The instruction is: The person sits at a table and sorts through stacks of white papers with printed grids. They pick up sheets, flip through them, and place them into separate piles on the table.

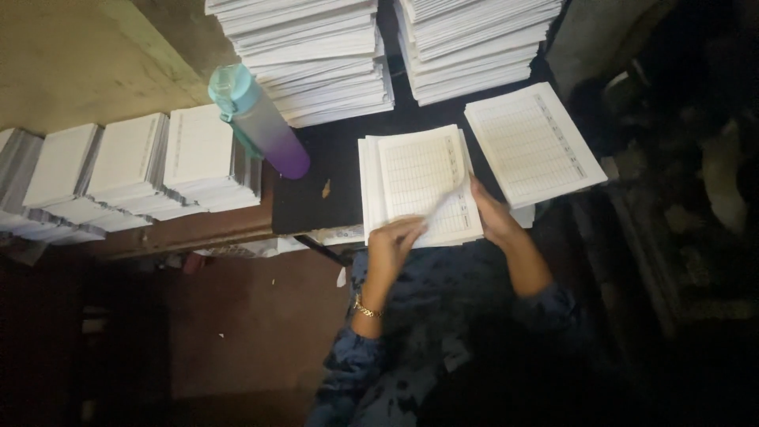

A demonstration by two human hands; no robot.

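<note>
A small stack of ruled printed sheets (415,178) lies on a black board in front of me. My left hand (393,241), with a gold bracelet at the wrist, pinches the near edge of the top sheet, which curls up in a blur. My right hand (492,213) presses on the stack's right near corner. A second, flatter pile of ruled sheets (534,142) lies just to the right, untouched.
Two tall paper stacks (316,55) (474,43) stand at the back. A teal-and-purple water bottle (257,122) leans left of the black board (316,198). Several lower paper piles (126,166) line the wooden bench at left. Dark floor lies below and right.
</note>
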